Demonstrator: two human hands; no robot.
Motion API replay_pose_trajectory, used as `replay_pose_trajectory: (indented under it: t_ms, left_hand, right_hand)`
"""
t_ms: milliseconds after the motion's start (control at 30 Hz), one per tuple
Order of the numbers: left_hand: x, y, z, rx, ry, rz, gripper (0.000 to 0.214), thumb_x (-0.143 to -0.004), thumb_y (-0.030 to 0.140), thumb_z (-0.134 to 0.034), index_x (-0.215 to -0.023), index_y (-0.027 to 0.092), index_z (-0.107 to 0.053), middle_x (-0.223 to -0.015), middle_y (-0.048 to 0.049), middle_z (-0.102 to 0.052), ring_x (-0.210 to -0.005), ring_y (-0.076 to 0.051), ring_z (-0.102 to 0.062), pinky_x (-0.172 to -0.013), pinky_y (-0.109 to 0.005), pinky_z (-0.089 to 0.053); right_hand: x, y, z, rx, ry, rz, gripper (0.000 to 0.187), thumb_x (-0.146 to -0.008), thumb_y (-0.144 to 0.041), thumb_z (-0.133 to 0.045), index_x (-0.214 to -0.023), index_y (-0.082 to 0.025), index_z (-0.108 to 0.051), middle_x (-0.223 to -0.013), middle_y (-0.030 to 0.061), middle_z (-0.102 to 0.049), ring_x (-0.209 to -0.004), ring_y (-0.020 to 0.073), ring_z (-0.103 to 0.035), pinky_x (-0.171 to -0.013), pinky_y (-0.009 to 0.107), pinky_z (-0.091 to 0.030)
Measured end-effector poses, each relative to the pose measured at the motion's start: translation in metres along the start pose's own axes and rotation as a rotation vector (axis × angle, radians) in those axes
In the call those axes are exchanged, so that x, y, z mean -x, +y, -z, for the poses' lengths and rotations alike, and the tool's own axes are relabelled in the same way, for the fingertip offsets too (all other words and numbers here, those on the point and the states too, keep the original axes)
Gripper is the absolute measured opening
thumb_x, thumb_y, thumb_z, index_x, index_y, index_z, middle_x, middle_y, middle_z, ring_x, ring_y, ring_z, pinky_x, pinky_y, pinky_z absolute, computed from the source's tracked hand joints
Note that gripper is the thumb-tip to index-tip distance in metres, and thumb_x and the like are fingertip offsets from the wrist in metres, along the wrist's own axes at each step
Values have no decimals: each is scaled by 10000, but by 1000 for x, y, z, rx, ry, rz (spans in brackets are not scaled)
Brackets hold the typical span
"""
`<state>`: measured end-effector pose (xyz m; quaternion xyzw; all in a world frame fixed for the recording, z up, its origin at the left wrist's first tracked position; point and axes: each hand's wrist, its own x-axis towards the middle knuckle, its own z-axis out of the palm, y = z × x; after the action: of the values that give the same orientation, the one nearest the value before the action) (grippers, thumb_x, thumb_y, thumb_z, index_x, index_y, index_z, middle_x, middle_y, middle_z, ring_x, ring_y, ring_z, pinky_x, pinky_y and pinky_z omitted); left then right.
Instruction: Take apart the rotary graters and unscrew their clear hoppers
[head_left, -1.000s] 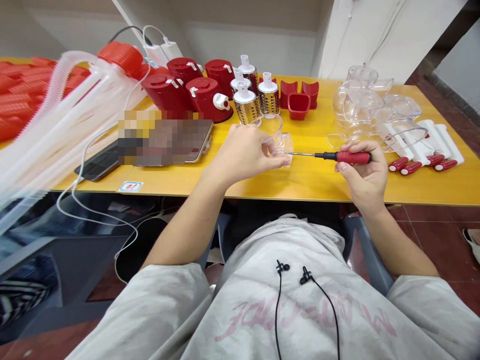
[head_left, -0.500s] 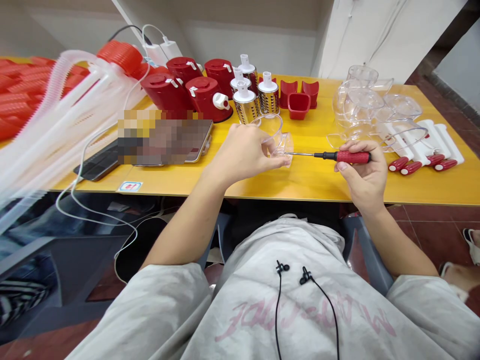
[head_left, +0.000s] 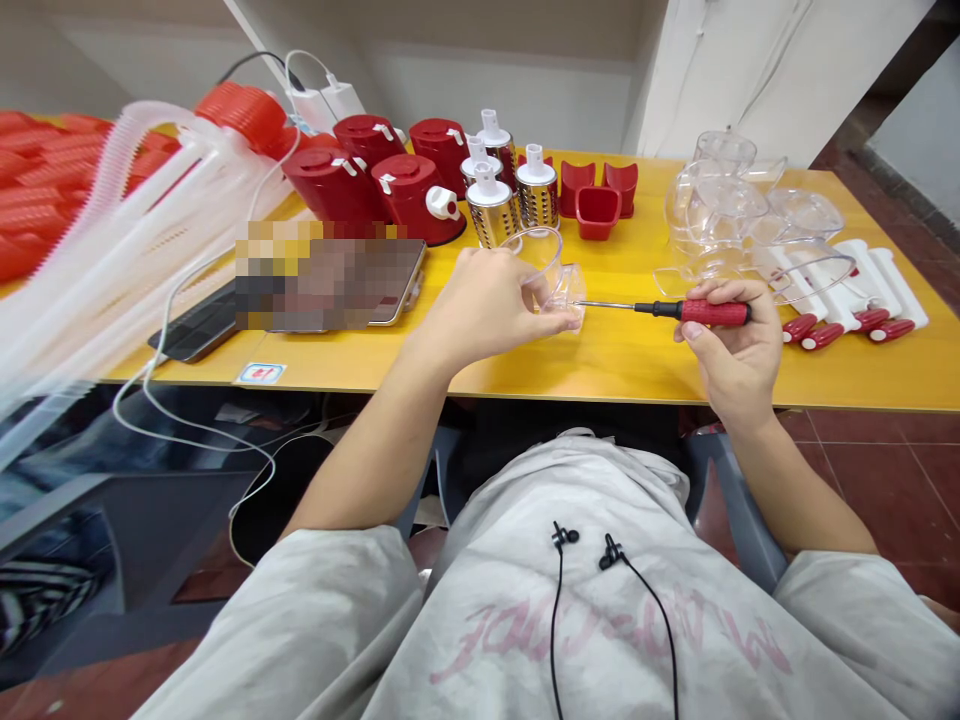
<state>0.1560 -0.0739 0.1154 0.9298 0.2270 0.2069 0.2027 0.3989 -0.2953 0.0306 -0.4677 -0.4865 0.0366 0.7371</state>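
My left hand (head_left: 491,305) grips a clear plastic housing (head_left: 553,275) just above the yellow table (head_left: 615,355). My right hand (head_left: 731,340) is closed round the red handle of a screwdriver (head_left: 701,312). The screwdriver lies level, and its thin shaft points left with the tip at the right side of the clear housing. Both hands are near the table's front edge, in front of my chest.
Red cylindrical bodies (head_left: 409,190), steel grater drums (head_left: 491,205) and small red cups (head_left: 598,210) stand at the back. Clear plastic housings (head_left: 720,215) and white and red handles (head_left: 840,300) lie at the right. A tablet (head_left: 352,285), cables and translucent tubes (head_left: 112,240) fill the left.
My right hand and the screwdriver have shifted slightly to the right. My left hand still holds the clear housing in the same place.
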Motion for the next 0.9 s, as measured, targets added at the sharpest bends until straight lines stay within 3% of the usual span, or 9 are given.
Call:
replay_pose_trajectory:
  t_ms: [133,267,400,567,667,767,900]
  left_hand:
    - [0,0,4,38,-6,37,337,-961,545,-1114,-921,270,-923,-817,-5,-823,-823,-252,-722,-988,-448,-514]
    - [0,-2,7,52,49,27,429,-916,525,-1142,-976,255,-814,-863,0,-817,-853,-259,-735,-982,-438,-541]
    - [0,-5,6,51,92,-17,457,-918,517,-1131,-1036,262,-771,-942,-18,-830,-940,-287,-762,-1063,-466,-582]
    - [1,-12,6,66,108,-56,484,-959,514,-1118,-1218,288,-778,-1040,-32,-887,-1093,-336,-827,-1249,-554,-583]
    - [3,-11,11,60,129,-93,624,-950,541,-1159,-1397,315,-788,-1292,-88,-923,-1263,-385,-843,-1348,-613,-544]
    - [8,-3,18,37,169,-166,732,-939,618,-1186,-1508,347,-815,-1585,-150,-862,-1502,-467,-776,-1386,-664,-520]
    - [15,15,26,-28,164,-180,428,-1056,655,-1088,-1372,416,-930,-1538,-111,-873,-1602,-507,-688,-1366,-733,-520]
  right_hand:
    - [-2,-1,3,5,40,14,509,-974,-593,-1105,-1224,-336,-744,-1275,72,-763,-1251,304,-799,-795,362,-760]
    - [-3,-1,5,4,62,23,531,-975,-601,-1108,-1230,-334,-726,-1281,71,-757,-1210,298,-796,-755,360,-760]
    - [-3,1,6,-7,64,36,513,-978,-580,-1115,-1240,-338,-745,-1280,74,-772,-1181,295,-801,-757,376,-775]
    - [-4,1,7,0,62,61,505,-998,-601,-1110,-1254,-350,-755,-1282,83,-772,-1216,324,-804,-868,473,-830]
    - [-4,-3,7,-14,69,81,468,-999,-550,-1113,-1249,-355,-768,-1274,87,-773,-1218,321,-798,-798,430,-808]
    - [-4,-7,6,-14,74,80,467,-990,-527,-1111,-1249,-365,-758,-1278,81,-767,-1204,314,-792,-713,384,-773]
    - [-3,-11,6,-1,74,94,504,-988,-581,-1106,-1254,-379,-729,-1294,80,-738,-1181,310,-786,-730,398,-785]
